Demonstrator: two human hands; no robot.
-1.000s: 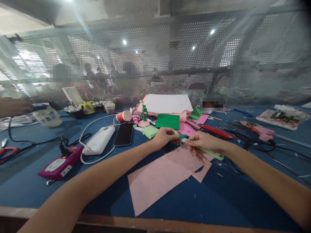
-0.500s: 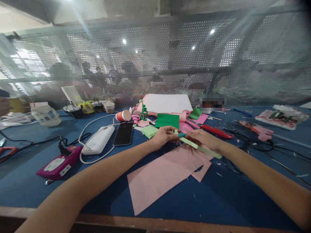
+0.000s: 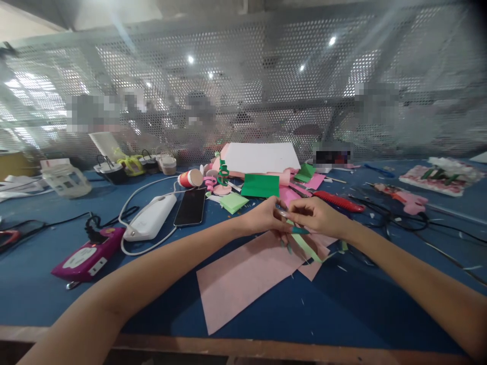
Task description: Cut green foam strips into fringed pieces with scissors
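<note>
Holding an already cut light-green strip (image 3: 305, 247) in closed grips, left hand (image 3: 266, 220) and right hand (image 3: 318, 215) hover over the part-cut pink sheet (image 3: 236, 279).

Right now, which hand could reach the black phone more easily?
Probably the left hand: the phone lies on its side, farther from the right hand; both pinch the green strip.
</note>
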